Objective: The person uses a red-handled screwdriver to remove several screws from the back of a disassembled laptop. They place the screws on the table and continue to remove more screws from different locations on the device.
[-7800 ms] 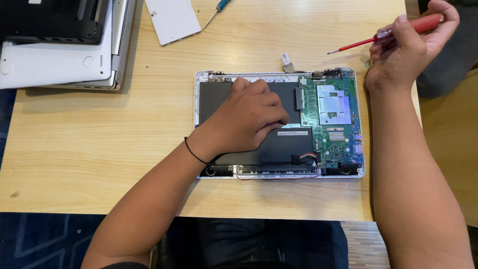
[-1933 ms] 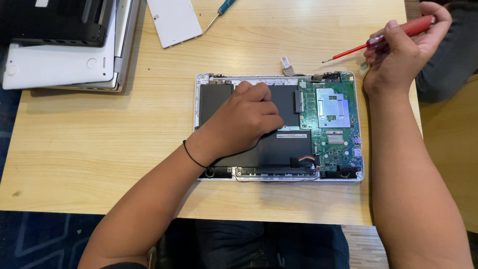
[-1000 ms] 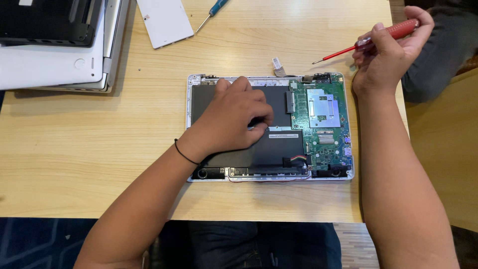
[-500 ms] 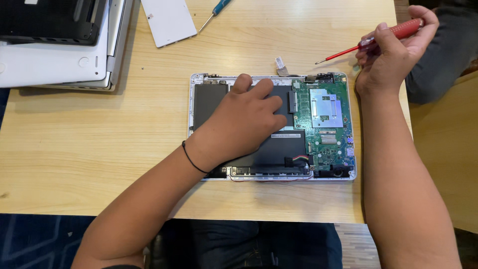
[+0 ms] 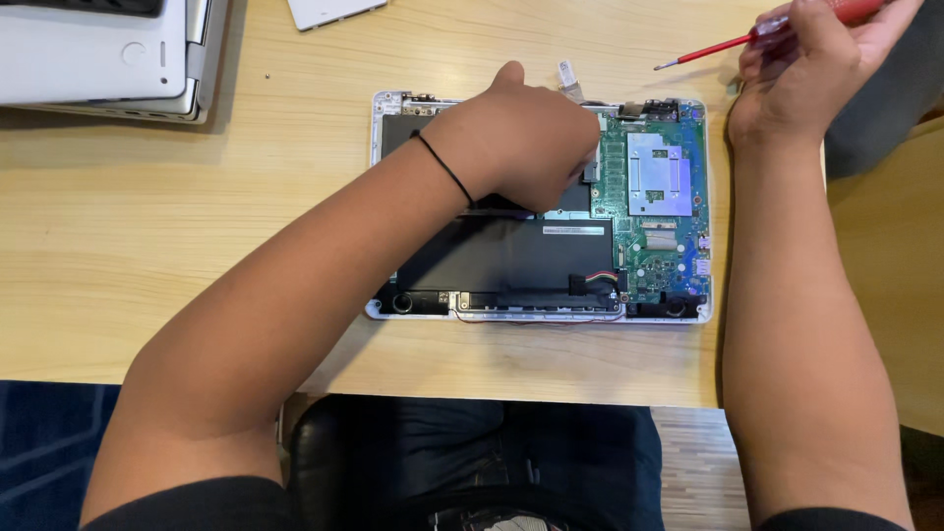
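My left hand is curled, fingers pressing inside the open laptop at 12 o'clock. My right hand, at 2 o'clock, grips a red screwdriver. Pushing hard could crack the green board.

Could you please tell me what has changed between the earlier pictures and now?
The left hand has slid slightly toward the far edge of the opened laptop, fingers curled over the black battery. The right hand still holds the red screwdriver off to the side.
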